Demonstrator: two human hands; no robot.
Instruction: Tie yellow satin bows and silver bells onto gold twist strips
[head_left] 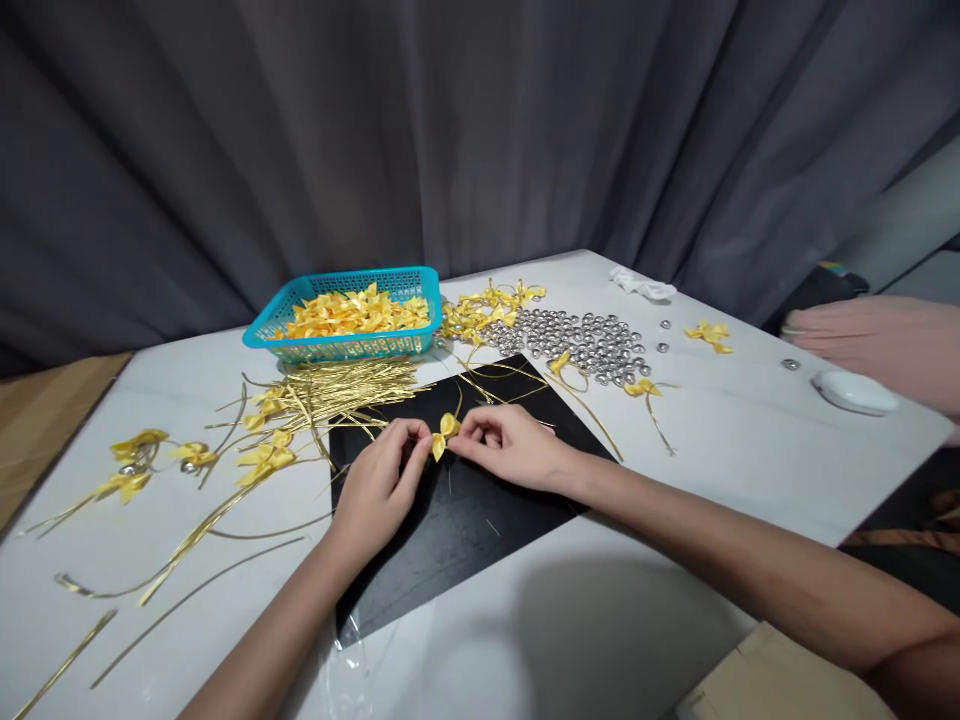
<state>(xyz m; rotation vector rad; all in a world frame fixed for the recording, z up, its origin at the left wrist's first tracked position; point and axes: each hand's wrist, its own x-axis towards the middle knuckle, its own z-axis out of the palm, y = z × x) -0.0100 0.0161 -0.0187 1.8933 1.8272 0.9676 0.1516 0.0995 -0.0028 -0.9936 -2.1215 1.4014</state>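
Over a black mat [420, 560], both hands pinch a small yellow ribbon bow [444, 436] from its two sides. My left hand [382, 480] is closed, thumb and forefinger on the bow's left side. My right hand [514, 445] is closed too, its fingertips at the bow's right side. Behind the hands lies a pile of gold wire ties [352, 390]. A turquoise basket [341, 350] full of yellow ribbon pieces [352, 318] stands beyond it. Whether a tie or bead is also between my fingers is too small to make out.
Silver beads [577, 335] are spread behind the mat, beside more yellow bows [487, 310]. Bows with gold ties [266, 458] lie at the left. Toward the right are a white tissue [642, 284] and a white oval object [855, 392]. A grey curtain [480, 140] hangs behind the table.
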